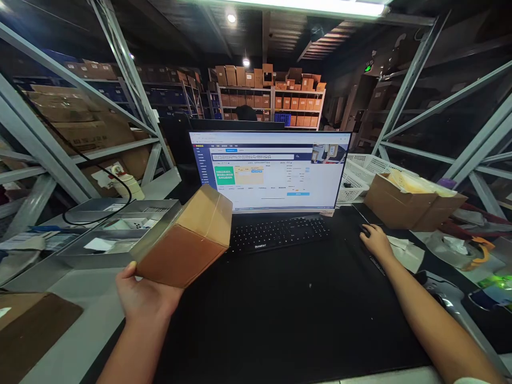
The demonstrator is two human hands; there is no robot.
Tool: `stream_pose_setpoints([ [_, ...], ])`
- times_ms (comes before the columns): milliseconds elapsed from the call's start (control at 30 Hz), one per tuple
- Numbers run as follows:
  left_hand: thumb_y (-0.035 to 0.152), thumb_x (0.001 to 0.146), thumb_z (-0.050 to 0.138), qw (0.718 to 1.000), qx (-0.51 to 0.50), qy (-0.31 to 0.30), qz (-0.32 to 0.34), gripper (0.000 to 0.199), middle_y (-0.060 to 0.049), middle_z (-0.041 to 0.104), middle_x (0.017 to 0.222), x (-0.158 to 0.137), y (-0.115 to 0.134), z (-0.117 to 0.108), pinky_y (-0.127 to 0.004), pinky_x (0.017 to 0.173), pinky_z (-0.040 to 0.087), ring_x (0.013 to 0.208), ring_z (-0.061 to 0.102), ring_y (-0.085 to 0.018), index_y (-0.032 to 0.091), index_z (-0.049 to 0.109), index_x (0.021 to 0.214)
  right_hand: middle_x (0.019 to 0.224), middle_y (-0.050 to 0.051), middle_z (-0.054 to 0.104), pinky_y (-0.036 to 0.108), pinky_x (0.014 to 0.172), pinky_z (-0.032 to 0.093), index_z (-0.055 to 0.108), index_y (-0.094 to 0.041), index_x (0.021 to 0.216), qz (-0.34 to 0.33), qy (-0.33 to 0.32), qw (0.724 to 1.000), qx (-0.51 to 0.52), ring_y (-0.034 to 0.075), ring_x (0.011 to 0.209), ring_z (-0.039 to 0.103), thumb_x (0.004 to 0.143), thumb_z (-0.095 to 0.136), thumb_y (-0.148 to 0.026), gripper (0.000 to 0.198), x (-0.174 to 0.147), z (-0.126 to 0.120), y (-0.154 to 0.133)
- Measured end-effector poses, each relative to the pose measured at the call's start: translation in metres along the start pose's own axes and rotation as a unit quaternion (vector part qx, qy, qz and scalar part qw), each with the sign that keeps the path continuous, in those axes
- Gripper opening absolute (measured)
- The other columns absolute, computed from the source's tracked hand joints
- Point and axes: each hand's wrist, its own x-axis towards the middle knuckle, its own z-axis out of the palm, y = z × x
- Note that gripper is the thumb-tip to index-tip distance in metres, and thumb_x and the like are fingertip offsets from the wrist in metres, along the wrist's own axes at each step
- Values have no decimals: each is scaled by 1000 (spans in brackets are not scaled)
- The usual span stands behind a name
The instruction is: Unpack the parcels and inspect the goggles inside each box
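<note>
A brown cardboard box [180, 256] is held up and tilted by my left hand [148, 298], whose palm is beneath it and thumb along its near edge. The box covers the lower left corner of the lit monitor [256, 181] and the left end of the black keyboard [280, 232]. On the right, my right hand [376, 242] rests over a dark computer mouse [365, 230], mostly hidden under the fingers. A pen [377, 265] lies on the black desk mat [296, 320] just below that hand.
Grey metal trays [100, 250] with papers stand at the left, near another cardboard box [36, 330]. At the right are an open carton [404, 200], white baskets [356, 170], a tape dispenser [460, 250] and a handheld scanner [440, 288]. Metal rack posts [124, 69] rise on both sides.
</note>
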Motion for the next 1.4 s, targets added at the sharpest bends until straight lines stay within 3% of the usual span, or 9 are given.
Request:
stream_pose_setpoints([
  [633, 35, 73, 45, 1000, 5, 1, -21, 29, -5, 75, 87, -15, 1, 5, -33, 65, 58, 95, 69, -26, 23, 68, 84, 136, 19, 60, 44, 113, 46, 71, -10, 129, 13, 3, 1000, -1, 32, 127, 59, 88, 59, -27, 46, -2, -5, -6],
  [867, 36, 69, 49, 1000, 4, -2, -21, 32, -5, 73, 86, -8, 0, 0, -36, 71, 54, 95, 67, -28, 23, 69, 91, 136, 20, 60, 44, 114, 45, 70, -9, 130, 5, -3, 1000, 0, 32, 129, 57, 89, 58, -27, 46, -1, -6, -5],
  [1100, 35, 67, 49, 1000, 4, 5, -28, 28, -6, 73, 85, -8, -2, 0, -35, 69, 55, 91, 67, -27, 23, 68, 85, 137, 18, 59, 44, 114, 45, 70, -13, 130, 11, -7, 1000, 5, 32, 129, 57, 91, 57, -30, 45, -2, -8, -8],
  [1400, 37, 66, 49, 999, 5, -34, -28, 31, -6, 74, 90, -14, -6, 1, -34, 69, 58, 103, 69, -29, 22, 67, 86, 141, 23, 56, 50, 113, 45, 65, -7, 136, 27, -5, 999, 25, 37, 129, 56, 92, 55, -35, 53, -8, -31, -30],
])
